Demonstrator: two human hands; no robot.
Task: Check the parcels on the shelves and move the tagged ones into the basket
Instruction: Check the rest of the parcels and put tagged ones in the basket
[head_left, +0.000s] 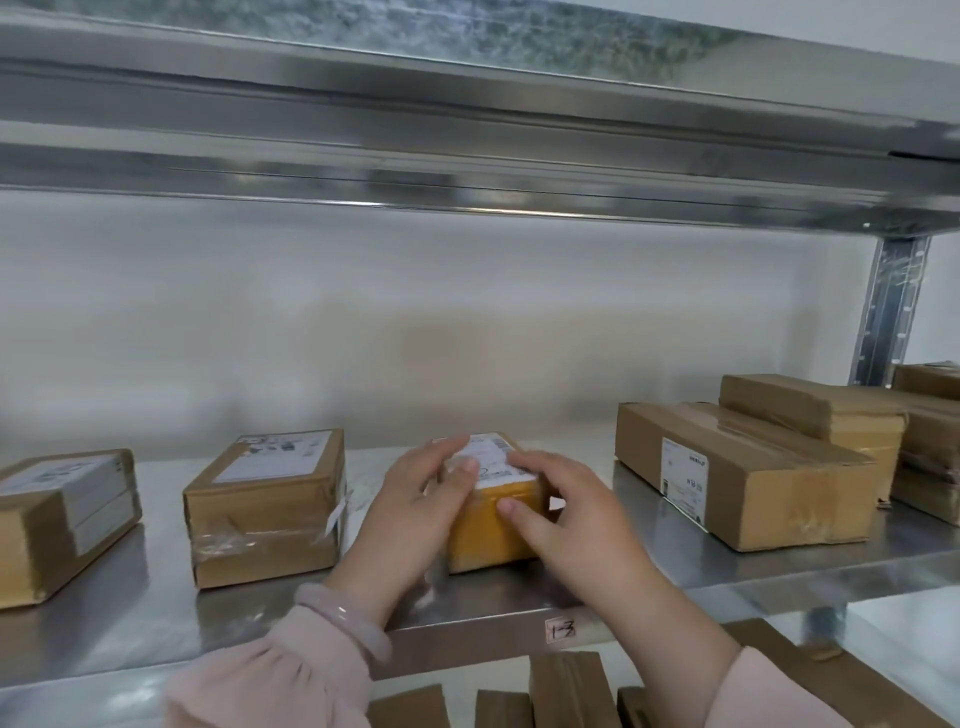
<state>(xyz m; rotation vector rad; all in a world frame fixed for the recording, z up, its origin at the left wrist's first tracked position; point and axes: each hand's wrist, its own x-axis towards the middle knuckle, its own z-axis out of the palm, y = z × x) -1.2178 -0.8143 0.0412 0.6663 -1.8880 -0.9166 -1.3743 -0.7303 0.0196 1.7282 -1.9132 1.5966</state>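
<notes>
Left hand (415, 501) and right hand (566, 514) curl their fingers round the small centre-frame parcel (485, 540), which a loose hold could drop off the shelf (161, 582) edge.

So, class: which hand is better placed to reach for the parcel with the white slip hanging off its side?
Likely left. The left hand holds the middle parcel on the side nearest the slip parcel; the right hand would have to cross over.
</notes>
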